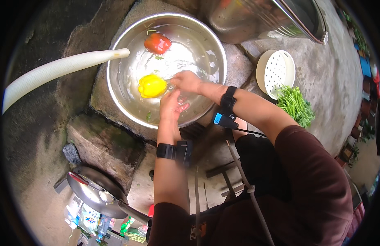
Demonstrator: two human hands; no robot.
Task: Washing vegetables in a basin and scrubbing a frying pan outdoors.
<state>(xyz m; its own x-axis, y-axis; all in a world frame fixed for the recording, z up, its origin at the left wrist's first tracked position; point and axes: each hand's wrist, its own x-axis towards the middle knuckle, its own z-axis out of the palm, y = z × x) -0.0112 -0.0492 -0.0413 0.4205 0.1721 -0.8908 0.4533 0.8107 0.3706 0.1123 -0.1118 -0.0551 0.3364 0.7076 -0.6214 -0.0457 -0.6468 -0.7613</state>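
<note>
A large stainless steel basin (pixel 222 58) of water holds a red bell pepper (pixel 158 43) near its far side and a yellow bell pepper (pixel 152 86) nearer the hands. My left hand (pixel 174 106) is over the water just right of the yellow pepper, fingers spread, with nothing seen in it. Close beside it, my right hand (pixel 186 81) reaches in from the right with its fingers bent downward; its palm is hidden. Neither hand holds a pepper. Small green bits float in the water. A pale hose (pixel 67 65) ends over the basin's left rim.
A big metal pot (pixel 245 24) stands beyond the basin. On the right lie a white perforated basket (pixel 274 73) and a bunch of leafy greens (pixel 296 106). A wok (pixel 100 196) leans at lower left near packets and bottles. Stone blocks (pixel 106 144) edge the basin.
</note>
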